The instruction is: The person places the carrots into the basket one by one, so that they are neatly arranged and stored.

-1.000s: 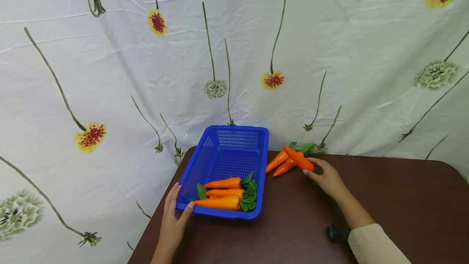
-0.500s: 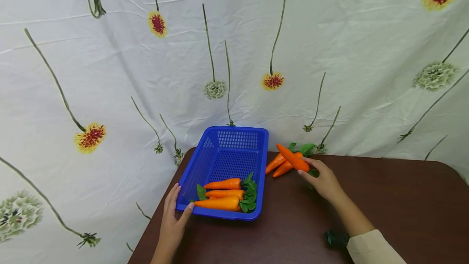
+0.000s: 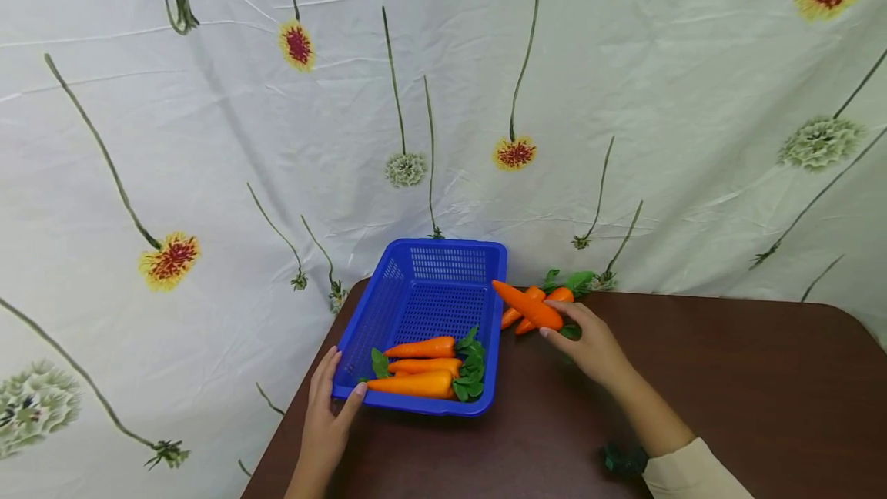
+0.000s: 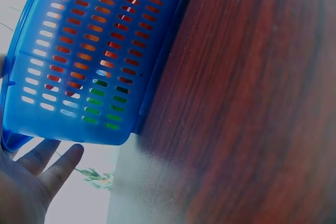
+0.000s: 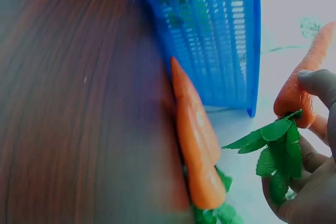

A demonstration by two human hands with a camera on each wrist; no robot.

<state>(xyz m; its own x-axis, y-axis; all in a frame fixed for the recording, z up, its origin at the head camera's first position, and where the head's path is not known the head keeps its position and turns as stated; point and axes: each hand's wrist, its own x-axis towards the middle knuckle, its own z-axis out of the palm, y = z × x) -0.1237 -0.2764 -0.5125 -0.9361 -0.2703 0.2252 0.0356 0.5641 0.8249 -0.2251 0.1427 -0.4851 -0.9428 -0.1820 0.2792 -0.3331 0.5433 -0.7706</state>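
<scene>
A: How many carrots in all?
B: Six. Three carrots in the basket (image 3: 423, 364), one held carrot (image 3: 525, 305) lifted beside the rim, and two carrots on the table (image 3: 530, 311) behind it.

A: And containers?
B: One blue basket (image 3: 388, 295), standing on one brown table (image 3: 728, 376).

A: Hands shown?
B: Two: one left hand (image 3: 326, 418) and one right hand (image 3: 589, 345).

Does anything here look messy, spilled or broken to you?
Nothing stands out. Three carrots lie side by side in the blue basket, two more rest on the table beside it, and the right hand holds another one. The left hand steadies the basket's corner.
</scene>
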